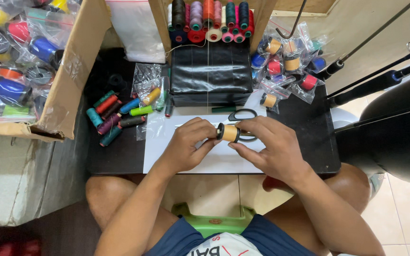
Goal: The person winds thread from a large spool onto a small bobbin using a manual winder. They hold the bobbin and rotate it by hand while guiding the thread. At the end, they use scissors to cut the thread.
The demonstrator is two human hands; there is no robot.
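- The left hand (pixel 186 144) and the right hand (pixel 272 148) meet over the white sheet (pixel 167 151) that lies on the front half of the dark table (pixel 309 142).
- Between them is 1 small spool of tan thread (pixel 228 132) with black end flanges, lying on its side above the middle of the sheet.
- The left hand is curled, its fingertips closed on the spool's left flange.
- The right hand is also curled, thumb and fingers pinching the spool's right end.
- A pair of black-handled scissors (pixel 243 115) lies on the sheet just behind the hands, partly hidden by them.
- Near the table's left edge lies a loose heap of thread cones (pixel 115 116) in teal, red, purple, green, blue and yellow.
- At the back middle of the table stands a black wrapped block (pixel 210 71); a row of coloured cones (pixel 209 19) sits behind it.
- Toward the back right corner lie small clear bags of spools (pixel 285 61), tan, red and blue.
- Left of the table, an open cardboard box (pixel 72 71) holds more bagged spools.
- A green stool (pixel 209 223) shows between the person's knees, below the table's front edge.
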